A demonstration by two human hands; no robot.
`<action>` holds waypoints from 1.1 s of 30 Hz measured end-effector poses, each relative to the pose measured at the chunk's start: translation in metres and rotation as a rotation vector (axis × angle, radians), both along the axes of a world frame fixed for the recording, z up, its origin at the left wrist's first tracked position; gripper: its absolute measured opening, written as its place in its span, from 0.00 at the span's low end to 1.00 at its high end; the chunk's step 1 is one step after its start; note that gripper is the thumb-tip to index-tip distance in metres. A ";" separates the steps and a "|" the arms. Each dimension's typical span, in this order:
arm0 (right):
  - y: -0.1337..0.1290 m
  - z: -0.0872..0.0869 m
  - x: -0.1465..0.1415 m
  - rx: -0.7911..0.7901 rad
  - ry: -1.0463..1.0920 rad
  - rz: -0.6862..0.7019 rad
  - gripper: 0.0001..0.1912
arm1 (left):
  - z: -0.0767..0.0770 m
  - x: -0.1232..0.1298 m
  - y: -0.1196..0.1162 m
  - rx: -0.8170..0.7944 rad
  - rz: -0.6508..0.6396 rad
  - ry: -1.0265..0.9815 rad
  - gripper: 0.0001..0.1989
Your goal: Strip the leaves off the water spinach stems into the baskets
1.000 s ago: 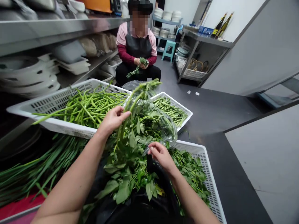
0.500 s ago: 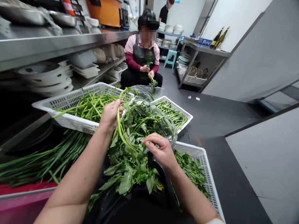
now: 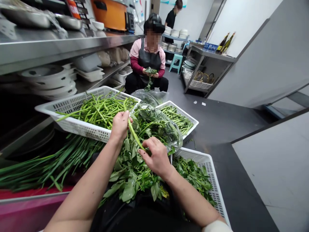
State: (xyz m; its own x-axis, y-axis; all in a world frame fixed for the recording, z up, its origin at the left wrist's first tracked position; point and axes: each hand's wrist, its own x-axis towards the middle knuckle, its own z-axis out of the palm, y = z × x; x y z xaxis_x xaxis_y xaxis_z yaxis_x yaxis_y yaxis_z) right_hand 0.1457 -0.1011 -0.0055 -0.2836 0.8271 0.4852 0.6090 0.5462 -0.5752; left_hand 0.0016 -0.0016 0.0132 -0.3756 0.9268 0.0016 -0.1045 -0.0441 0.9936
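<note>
My left hand [image 3: 120,125] is closed round the upper part of some long green stems [image 3: 135,134]. Lower down, my right hand [image 3: 154,155] has its thumb and fingers at the same stems, pinching them. Under both hands lies a heap of leafy greens [image 3: 131,180] on black plastic. Cut stems [image 3: 98,111] fill the white basket [image 3: 82,128] at the left. A clear plastic bag [image 3: 175,137] of greens lies just beyond my hands. Loose leaves [image 3: 195,178] lie in the white basket [image 3: 218,193] at the right.
A person [image 3: 149,58] crouches ahead, handling greens. Another basket [image 3: 196,122] of stems stands behind the bag. Long green leaves [image 3: 48,164] lie at the left above a pink crate [image 3: 29,212]. A steel shelf [image 3: 72,45] runs along the left. Another person [image 3: 171,19] stands far back.
My right hand has moved left and closed on the stems. My left hand has shifted slightly right and down. The crouching person's hands now hold the greens lower and flatter.
</note>
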 end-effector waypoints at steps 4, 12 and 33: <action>0.005 -0.009 0.004 0.021 0.021 -0.068 0.08 | -0.005 -0.002 -0.004 -0.014 0.021 -0.036 0.09; 0.046 -0.037 0.026 -0.634 0.811 -0.177 0.13 | -0.005 -0.002 -0.032 0.104 0.050 -0.017 0.08; -0.036 -0.086 0.167 -1.005 -0.192 -0.299 0.14 | -0.032 0.008 -0.057 -0.170 -0.227 -0.196 0.18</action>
